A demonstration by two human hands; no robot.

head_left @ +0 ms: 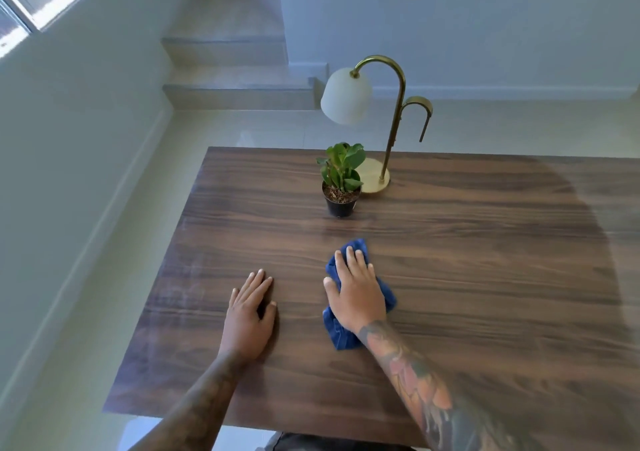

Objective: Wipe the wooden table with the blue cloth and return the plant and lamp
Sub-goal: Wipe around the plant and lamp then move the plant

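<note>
A crumpled blue cloth (387, 294) lies on the dark wooden table (485, 277) near its middle. My right hand (356, 291) presses flat on the cloth with straight fingers. My left hand (251, 315) rests flat on the bare wood to the left of the cloth, fingers straight. A small green plant in a black pot (341, 180) stands near the table's far edge. Just behind and to the right of it stands a brass lamp (391, 121) with a white shade and a round base.
The table's left edge runs beside a pale tiled floor (114, 277) and a white wall. Steps (235, 94) rise beyond the far left corner. A window (38, 3) is at the top left. A lighter patch covers the table's right side.
</note>
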